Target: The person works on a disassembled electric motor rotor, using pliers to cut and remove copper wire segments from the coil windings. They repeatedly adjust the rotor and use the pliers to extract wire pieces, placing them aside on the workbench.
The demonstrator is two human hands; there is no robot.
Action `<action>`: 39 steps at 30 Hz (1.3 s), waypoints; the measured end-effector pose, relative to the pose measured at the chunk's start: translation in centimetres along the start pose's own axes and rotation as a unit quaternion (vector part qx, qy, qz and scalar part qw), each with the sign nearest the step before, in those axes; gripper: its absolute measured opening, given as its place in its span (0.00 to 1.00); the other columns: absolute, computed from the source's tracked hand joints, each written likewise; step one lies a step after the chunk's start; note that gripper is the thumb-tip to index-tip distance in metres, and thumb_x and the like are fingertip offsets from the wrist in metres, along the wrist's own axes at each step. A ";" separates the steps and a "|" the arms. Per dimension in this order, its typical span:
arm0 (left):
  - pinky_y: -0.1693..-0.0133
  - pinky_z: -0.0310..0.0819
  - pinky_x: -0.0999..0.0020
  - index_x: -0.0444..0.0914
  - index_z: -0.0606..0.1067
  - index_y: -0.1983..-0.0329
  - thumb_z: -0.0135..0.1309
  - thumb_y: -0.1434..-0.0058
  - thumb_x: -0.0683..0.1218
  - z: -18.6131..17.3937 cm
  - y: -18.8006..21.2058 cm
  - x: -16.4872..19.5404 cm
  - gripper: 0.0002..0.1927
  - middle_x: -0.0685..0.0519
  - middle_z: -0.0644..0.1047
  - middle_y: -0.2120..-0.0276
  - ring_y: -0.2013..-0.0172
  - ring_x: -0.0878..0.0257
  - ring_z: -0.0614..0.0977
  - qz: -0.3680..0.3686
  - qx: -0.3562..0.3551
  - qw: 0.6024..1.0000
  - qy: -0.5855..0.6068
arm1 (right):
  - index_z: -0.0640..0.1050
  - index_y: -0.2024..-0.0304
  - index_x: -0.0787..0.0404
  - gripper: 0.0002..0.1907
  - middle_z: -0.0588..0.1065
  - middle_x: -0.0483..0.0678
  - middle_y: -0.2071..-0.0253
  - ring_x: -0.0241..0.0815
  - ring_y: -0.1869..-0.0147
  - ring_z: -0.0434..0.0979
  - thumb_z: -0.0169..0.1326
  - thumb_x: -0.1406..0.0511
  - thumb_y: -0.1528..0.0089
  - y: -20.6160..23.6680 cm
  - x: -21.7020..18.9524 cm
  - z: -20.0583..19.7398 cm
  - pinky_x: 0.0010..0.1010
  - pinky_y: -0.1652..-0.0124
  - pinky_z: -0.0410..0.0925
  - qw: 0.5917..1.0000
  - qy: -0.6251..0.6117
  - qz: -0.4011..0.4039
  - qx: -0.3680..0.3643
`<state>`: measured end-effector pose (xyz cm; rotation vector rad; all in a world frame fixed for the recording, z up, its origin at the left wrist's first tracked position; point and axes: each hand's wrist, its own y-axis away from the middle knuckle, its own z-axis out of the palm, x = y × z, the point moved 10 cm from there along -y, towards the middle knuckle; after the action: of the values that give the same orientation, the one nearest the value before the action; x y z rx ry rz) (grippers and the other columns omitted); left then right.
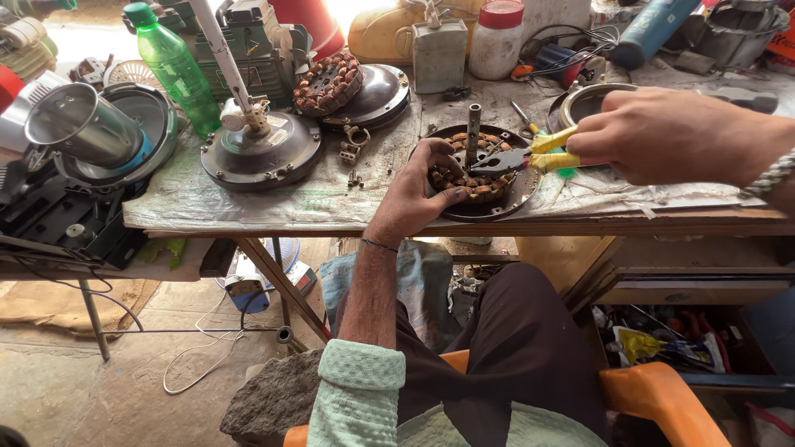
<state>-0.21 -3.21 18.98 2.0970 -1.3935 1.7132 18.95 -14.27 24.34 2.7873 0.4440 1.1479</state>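
Observation:
A fan motor stator with copper windings (pixel 489 186) sits in a dark round housing (pixel 522 194) at the workbench's front edge, a steel shaft (pixel 473 128) rising from its middle. My left hand (pixel 418 194) rests on the stator's left side, fingers on the windings. My right hand (pixel 662 136) holds yellow-handled pliers (pixel 530 157); their dark jaws reach the windings beside the shaft.
Another motor housing (pixel 261 153) with a white rod, a second copper stator (pixel 329 83), a green bottle (pixel 174 62), a steel cup (pixel 79 124), a white jar (pixel 495 37) and loose screws (pixel 354 157) crowd the bench. An open drawer of tools (pixel 671 343) is at lower right.

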 end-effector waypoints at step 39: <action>0.65 0.83 0.68 0.38 0.61 0.35 0.78 0.54 0.50 -0.8 1.0 0.4 0.48 0.53 0.78 0.65 0.67 0.64 0.85 0.084 0.144 0.982 -0.091 | 0.79 0.42 0.48 0.17 0.78 0.43 0.66 0.34 0.72 0.78 0.52 0.64 0.34 -1.7 -3.5 -10.6 0.27 0.73 0.70 0.955 -0.095 0.086 -0.267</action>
<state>-1.54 -3.57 19.16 2.4029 -1.4883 1.9329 8.72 -13.95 29.18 2.4484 -0.1201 0.8493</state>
